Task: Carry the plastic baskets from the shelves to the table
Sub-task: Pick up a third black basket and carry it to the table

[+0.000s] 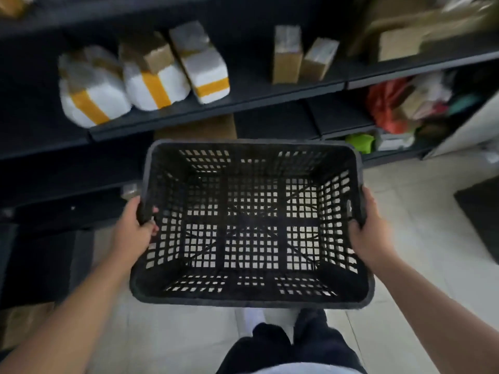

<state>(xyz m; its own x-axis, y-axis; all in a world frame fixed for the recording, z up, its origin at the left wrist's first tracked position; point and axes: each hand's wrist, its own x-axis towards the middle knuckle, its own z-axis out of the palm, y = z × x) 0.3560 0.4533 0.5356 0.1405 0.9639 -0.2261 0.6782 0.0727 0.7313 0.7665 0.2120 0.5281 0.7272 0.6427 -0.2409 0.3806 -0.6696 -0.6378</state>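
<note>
A black plastic basket [251,298] with lattice walls and an empty inside hangs in the air in front of me, above the pale tiled floor. My left hand [133,225] grips its left rim, fingers curled over the edge. My right hand [370,225] holds the right rim the same way. The basket is level and sits just in front of the dark shelves [243,99]. No table is in sight.
The shelf holds three white parcels with yellow tape [151,76] and two small cardboard boxes [302,58]. Coloured bags [391,103] fill a lower right shelf. A dark mat [480,211] lies on the floor at right. My legs show below the basket.
</note>
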